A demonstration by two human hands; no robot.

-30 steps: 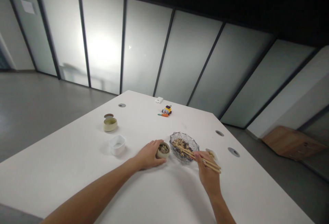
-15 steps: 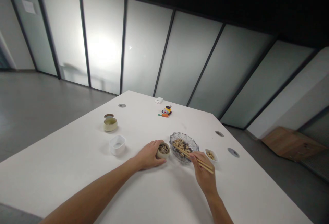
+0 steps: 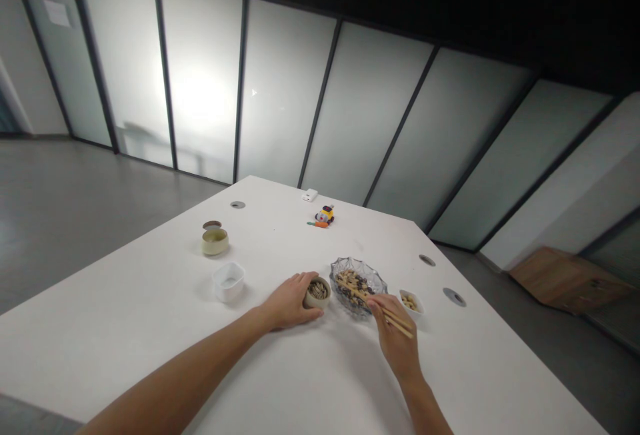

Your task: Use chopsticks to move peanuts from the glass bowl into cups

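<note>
My left hand (image 3: 289, 302) is wrapped round a small beige cup (image 3: 317, 293) filled with striped seeds, steadying it on the white table (image 3: 150, 328). My right hand (image 3: 395, 338) grips a pair of wooden chopsticks (image 3: 383, 312). Their tips reach into a cut-glass bowl (image 3: 358, 285) holding a mix of pale nuts and dark seeds. A small white dish (image 3: 411, 301) with a few pale nuts sits just right of the glass bowl.
An empty white square dish (image 3: 229, 281) and a beige pot (image 3: 215, 241) with its lid beside it stand to the left. A small toy (image 3: 324, 215) and a white box (image 3: 310, 194) lie near the far edge. Round cable holes (image 3: 454, 296) dot the table.
My right hand drew back toward me and to the left, uncovering the small white dish; the chopstick tips stay in the glass bowl. My left hand has not moved.
</note>
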